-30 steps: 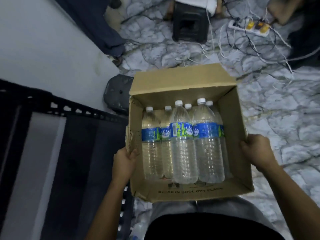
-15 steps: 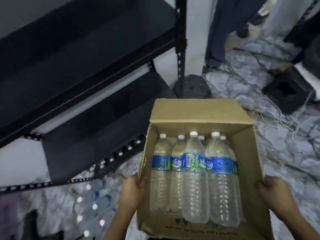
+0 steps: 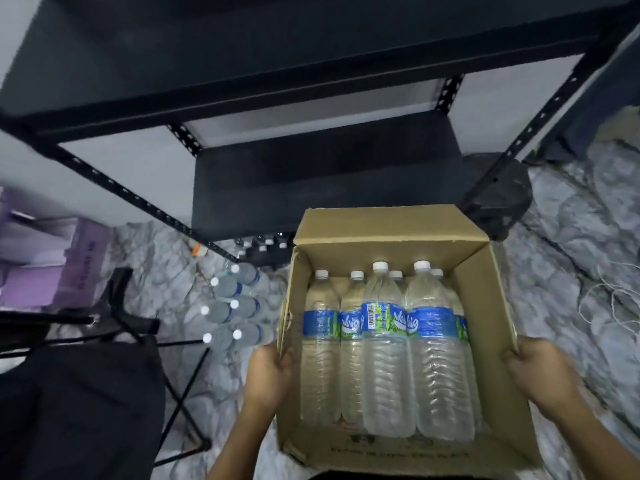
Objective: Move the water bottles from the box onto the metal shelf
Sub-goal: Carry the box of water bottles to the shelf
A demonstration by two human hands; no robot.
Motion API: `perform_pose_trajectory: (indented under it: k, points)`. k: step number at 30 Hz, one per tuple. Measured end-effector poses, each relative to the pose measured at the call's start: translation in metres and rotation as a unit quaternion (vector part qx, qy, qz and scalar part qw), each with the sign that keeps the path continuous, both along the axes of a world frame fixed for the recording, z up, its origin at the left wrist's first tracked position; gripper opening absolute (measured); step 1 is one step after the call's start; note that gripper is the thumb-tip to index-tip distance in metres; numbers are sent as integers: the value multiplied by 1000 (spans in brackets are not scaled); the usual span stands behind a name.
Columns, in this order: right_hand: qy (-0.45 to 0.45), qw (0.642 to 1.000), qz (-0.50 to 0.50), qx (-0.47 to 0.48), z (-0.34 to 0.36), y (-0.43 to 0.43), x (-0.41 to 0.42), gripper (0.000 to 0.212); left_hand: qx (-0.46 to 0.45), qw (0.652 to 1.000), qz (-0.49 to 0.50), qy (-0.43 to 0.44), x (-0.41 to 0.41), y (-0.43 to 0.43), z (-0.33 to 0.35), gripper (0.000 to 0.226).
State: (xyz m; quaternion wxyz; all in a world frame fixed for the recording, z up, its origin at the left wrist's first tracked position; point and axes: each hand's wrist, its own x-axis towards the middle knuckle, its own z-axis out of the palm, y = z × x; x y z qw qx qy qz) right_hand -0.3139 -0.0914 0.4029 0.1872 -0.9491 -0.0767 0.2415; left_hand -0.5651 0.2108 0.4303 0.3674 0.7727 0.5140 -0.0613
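Left hand (image 3: 268,370) grips the left wall of the cardboard box (image 3: 493,327) near its near corner, thumb hooked over the rim and fingers curled round the outside. Right hand (image 3: 540,368) holds the box's right wall the same way, thumb over the edge, fingers wrapped behind. Both forearms reach in from below the box. The box is open-topped, with its far flap folded outward. Inside it: the water bottles (image 3: 384,358), clear plastic with white caps and blue-green labels, six caps counted, packed touching one another in two rows, caps toward the box's far wall. Faint print on the box's near inside wall; not legible. Just beyond the box's far flap: the metal shelf (image 3: 311,178), a dark frame with slotted posts; its low board lies right behind the box, a higher board above that. Left of the box, on the floor: loose bottles (image 3: 232,306) lying in a cluster, a few more under the shelf's low board. Further left of the box: a black folding stand (image 3: 104,393) and a purple carton (image 3: 69,265). Beyond the box's right far corner: a dark round object (image 3: 502,199), blurred. Right of the box: a white cord (image 3: 606,303) on the marble-patterned floor (image 3: 571,237).
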Motion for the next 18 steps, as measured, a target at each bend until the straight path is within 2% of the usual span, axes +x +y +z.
perform_pose_trajectory:
  k: [3,6,11,14,18]
  points:
    - [-10,1000,19,12,-7,23,-11,33,1,1000,26,4,-22,11,-8,15]
    - [10,998,26,54,-15,47,-15,30,2,998,63,24,-32,17,-11,29]
    - [5,996,62,57,-46,74,-14,28,10,993,99,62,-38,34,-27,43]
    - [5,997,54,61,-70,90,-12,26,10,994,92,65,-40,47,-51,36]
    - [-14,996,58,70,-116,105,-15,37,-29,992,110,59,-34,61,-101,28]
